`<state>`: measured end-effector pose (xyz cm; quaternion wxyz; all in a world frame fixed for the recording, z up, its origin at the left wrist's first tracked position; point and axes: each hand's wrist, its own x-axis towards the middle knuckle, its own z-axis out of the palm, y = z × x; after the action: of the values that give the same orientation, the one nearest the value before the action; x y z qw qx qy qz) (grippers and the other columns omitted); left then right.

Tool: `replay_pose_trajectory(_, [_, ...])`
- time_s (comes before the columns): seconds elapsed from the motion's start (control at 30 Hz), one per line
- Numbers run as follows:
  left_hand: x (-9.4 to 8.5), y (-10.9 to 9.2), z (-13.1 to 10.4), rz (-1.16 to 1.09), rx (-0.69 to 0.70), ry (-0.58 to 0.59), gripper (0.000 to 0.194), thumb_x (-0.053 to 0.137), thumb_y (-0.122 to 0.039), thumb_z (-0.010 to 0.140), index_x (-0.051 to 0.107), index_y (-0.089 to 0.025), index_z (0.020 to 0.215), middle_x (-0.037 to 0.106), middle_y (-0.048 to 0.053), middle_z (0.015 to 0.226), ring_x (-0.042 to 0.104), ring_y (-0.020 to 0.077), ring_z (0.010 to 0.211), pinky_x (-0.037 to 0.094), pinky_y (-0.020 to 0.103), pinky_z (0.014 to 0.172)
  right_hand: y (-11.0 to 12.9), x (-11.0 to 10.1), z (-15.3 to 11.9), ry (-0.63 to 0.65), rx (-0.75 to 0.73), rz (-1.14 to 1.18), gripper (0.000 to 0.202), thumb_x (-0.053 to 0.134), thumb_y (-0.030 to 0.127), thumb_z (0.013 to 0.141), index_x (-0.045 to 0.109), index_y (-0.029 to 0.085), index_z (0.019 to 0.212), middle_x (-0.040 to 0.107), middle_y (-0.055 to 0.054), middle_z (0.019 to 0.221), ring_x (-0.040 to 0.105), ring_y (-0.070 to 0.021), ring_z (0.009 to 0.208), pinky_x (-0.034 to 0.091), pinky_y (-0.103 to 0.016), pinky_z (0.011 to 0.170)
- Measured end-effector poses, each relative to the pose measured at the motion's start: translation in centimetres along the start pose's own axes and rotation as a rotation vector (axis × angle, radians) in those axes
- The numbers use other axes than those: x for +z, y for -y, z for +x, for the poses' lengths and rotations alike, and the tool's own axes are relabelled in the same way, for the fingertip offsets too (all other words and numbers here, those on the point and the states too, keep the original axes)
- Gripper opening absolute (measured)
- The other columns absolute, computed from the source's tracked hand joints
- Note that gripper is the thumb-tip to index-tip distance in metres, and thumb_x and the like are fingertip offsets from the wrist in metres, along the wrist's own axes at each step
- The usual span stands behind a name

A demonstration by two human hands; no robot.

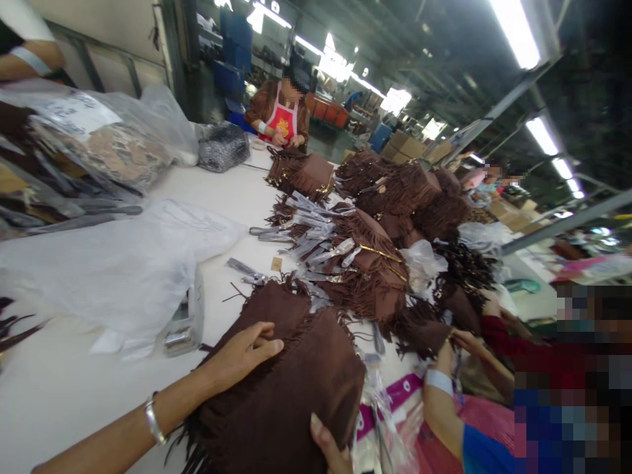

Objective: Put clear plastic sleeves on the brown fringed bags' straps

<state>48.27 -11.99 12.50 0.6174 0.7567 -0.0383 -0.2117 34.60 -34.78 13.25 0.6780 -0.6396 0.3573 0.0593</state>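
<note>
Between the left hand's (249,352) fingers and the right hand's (333,451) thumb, the air over the brown fringed bag (291,385) is open. Left of the left fingers, a metal-ended tool (182,336) and a translucent plastic bag (123,270) crowd the white tabletop (217,296), though a bare strip runs away beyond them. Directly ahead of the fingertips, plastic-wrapped straps (320,230) and heaped fringed bags (375,263) block passage. Right of the thumb, loose packaging (388,401) and a co-worker's forearm (439,401) stand in the way.

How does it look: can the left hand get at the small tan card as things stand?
Probably yes: the left hand rests on a brown fringed item, and the small tan card lies uncovered on the white tabletop just beyond it.
</note>
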Motion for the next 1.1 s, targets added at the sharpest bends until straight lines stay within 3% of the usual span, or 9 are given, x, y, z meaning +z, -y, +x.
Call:
replay_pose_trajectory(0.1, [0.9, 0.1, -2.4, -0.372, -0.184, 0.358, 0.059, 0.072, -0.048, 0.074, 0.063, -0.014, 0.121, 0.068, 0.012, 0.117, 0.061, 0.0330, 0.112, 0.050, 0.039, 0.095, -1.9, 3.8, -0.1, 0.060, -0.005, 0.125, 0.079, 0.086, 0.056, 0.055, 0.067, 0.013, 0.118, 0.075, -0.008, 0.091, 0.062, -0.0360, 0.112, 0.048, -0.050, 0.102])
replay_pose_trajectory(0.2, [1.3, 1.0, -4.1, -0.582, -0.271, 0.416, 0.052, 0.079, -0.042, 0.066, 0.070, -0.012, 0.107, 0.073, 0.010, 0.101, 0.068, 0.0325, 0.098, 0.054, 0.038, 0.086, -3.7, 5.3, -0.8, 0.149, -0.089, 0.058, 0.081, 0.085, 0.058, 0.056, 0.064, 0.020, 0.123, 0.075, -0.007, 0.096, 0.060, -0.0335, 0.115, 0.046, -0.048, 0.104])
replay_pose_trajectory(0.3, [0.7, 2.0, -5.5, -0.609, -0.317, 0.357, 0.047, 0.081, -0.037, 0.061, 0.072, -0.011, 0.099, 0.075, 0.010, 0.091, 0.069, 0.0335, 0.092, 0.056, 0.038, 0.081, -5.7, 4.0, -1.3, 0.305, -0.086, 0.022, 0.079, 0.081, 0.066, 0.058, 0.063, 0.021, 0.121, 0.074, -0.009, 0.099, 0.064, -0.0333, 0.107, 0.051, -0.048, 0.094])
replay_pose_trajectory(0.43, [-0.8, 3.0, -7.4, -0.584, -0.306, 0.344, 0.046, 0.082, -0.034, 0.060, 0.072, -0.011, 0.098, 0.074, 0.012, 0.091, 0.069, 0.0355, 0.091, 0.056, 0.042, 0.083, -7.3, -0.9, 0.1, 0.601, 0.026, 0.012, 0.085, 0.076, 0.076, 0.051, 0.063, 0.021, 0.114, 0.074, -0.008, 0.088, 0.070, -0.0269, 0.076, 0.054, -0.037, 0.063])
replay_pose_trajectory(0.6, [-0.9, 3.0, -9.7, -0.616, -0.306, 0.366, 0.046, 0.083, -0.035, 0.062, 0.071, -0.013, 0.101, 0.074, 0.013, 0.097, 0.068, 0.0357, 0.096, 0.055, 0.042, 0.086, -6.4, -6.4, 3.0, 0.351, -0.159, -0.084, 0.067, 0.076, 0.067, 0.065, 0.063, 0.017, 0.108, 0.073, -0.010, 0.088, 0.066, -0.0182, 0.072, 0.047, -0.026, 0.060])
replay_pose_trajectory(0.73, [-0.2, 2.9, -10.9, -0.606, -0.316, 0.308, 0.045, 0.084, -0.034, 0.061, 0.072, -0.013, 0.100, 0.074, 0.013, 0.099, 0.070, 0.0327, 0.089, 0.056, 0.039, 0.081, -6.3, -7.6, 3.7, 0.291, -0.230, -0.163, 0.060, 0.073, 0.065, 0.069, 0.063, 0.017, 0.104, 0.072, -0.008, 0.084, 0.065, -0.0180, 0.070, 0.046, -0.027, 0.059])
replay_pose_trajectory(0.83, [0.5, 3.1, -11.6, -0.572, -0.287, 0.274, 0.046, 0.084, -0.033, 0.061, 0.072, -0.012, 0.100, 0.073, 0.015, 0.100, 0.070, 0.0331, 0.089, 0.056, 0.039, 0.081, -7.4, -6.4, 3.1, 0.381, -0.210, -0.164, 0.063, 0.073, 0.068, 0.067, 0.065, 0.017, 0.104, 0.072, -0.008, 0.084, 0.066, -0.0189, 0.071, 0.049, -0.029, 0.061])
replay_pose_trajectory(0.97, [3.1, 2.7, -12.1, -0.531, -0.205, 0.238, 0.043, 0.084, -0.033, 0.060, 0.073, -0.013, 0.097, 0.074, 0.012, 0.097, 0.069, 0.0329, 0.091, 0.054, 0.039, 0.083, -8.8, -2.3, 1.6, 0.562, 0.011, 0.135, 0.081, 0.079, 0.072, 0.054, 0.062, 0.018, 0.113, 0.073, -0.011, 0.088, 0.070, -0.0268, 0.079, 0.055, -0.037, 0.065])
replay_pose_trajectory(1.1, [5.8, 0.8, -10.7, -0.501, -0.072, 0.222, 0.048, 0.082, -0.045, 0.064, 0.072, -0.016, 0.101, 0.073, 0.009, 0.101, 0.068, 0.0291, 0.093, 0.053, 0.035, 0.080, -5.6, -0.9, 2.1, 0.364, -0.035, 0.200, 0.089, 0.083, 0.059, 0.058, 0.054, 0.015, 0.130, 0.072, -0.011, 0.107, 0.065, -0.0306, 0.108, 0.056, -0.041, 0.085])
